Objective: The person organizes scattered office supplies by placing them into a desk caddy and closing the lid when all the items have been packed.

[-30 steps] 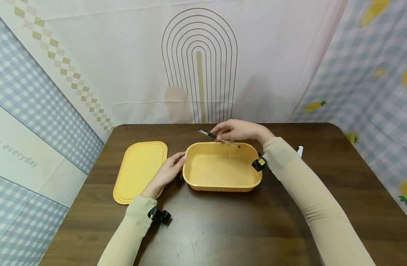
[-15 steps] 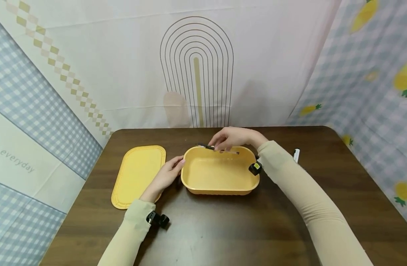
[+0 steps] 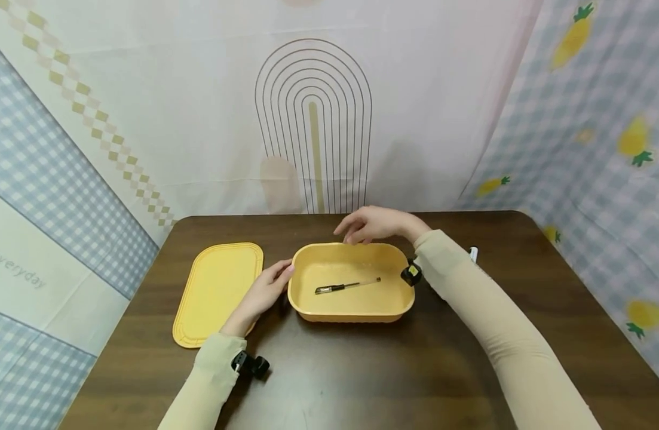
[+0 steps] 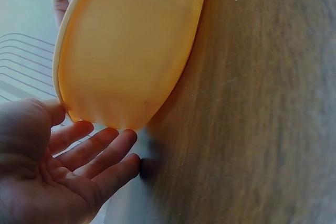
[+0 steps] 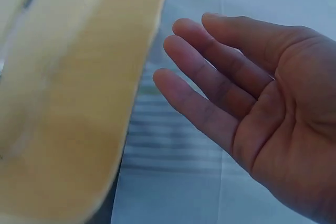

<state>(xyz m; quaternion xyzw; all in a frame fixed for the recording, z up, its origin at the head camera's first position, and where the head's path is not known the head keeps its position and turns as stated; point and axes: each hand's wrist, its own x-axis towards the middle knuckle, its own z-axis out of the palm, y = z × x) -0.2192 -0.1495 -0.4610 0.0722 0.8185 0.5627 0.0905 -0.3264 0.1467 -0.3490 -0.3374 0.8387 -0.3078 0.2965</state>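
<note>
while only the head view shows the whole pen (image 3: 338, 287), left grip (image 3: 265, 292) and right grip (image 3: 375, 223) look relaxed.

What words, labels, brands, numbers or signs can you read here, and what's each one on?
"everyday", on the cloth at left.
Pen in the yellow box: any print is too small to read.
White pen-like item by the right sleeve: same.
Right wrist camera: same.

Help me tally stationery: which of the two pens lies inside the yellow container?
The slim black-and-clear pen: it lies in the yellow container. The white pen is outside, on the table, partly hidden behind the right sleeve.
</note>
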